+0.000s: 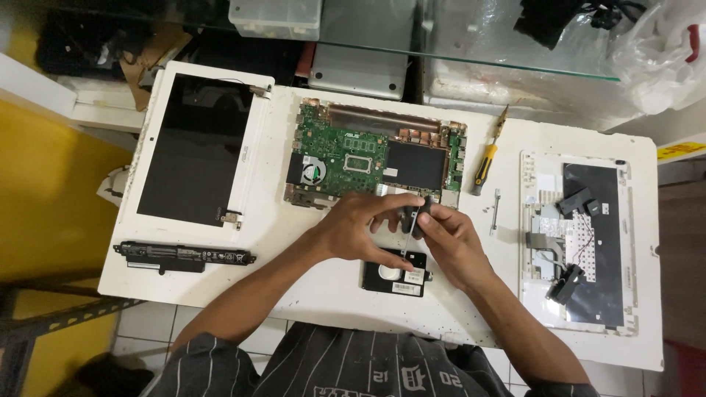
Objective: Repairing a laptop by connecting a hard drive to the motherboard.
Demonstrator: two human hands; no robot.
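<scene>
Nearest me, the flat black rectangular hard drive lies at 6 o'clock from the green motherboard. My right hand grips a black-handled screwdriver; my left hand pinches its handle. I judge a drive screw is being worked; next needs steady, vertical pressure.

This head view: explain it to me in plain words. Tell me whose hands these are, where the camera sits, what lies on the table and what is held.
The single picture comes from a camera worn on a person's head, looking down at their own two bare hands over a white table. The left hand and right hand meet over a black hard drive, together gripping a dark-handled screwdriver whose tip points down at the drive. Behind them lies an opened laptop base with a green circuit board. To the left sit a detached screen panel and a long black battery. To the right lie a yellow-handled screwdriver and an upturned keyboard cover.
</scene>
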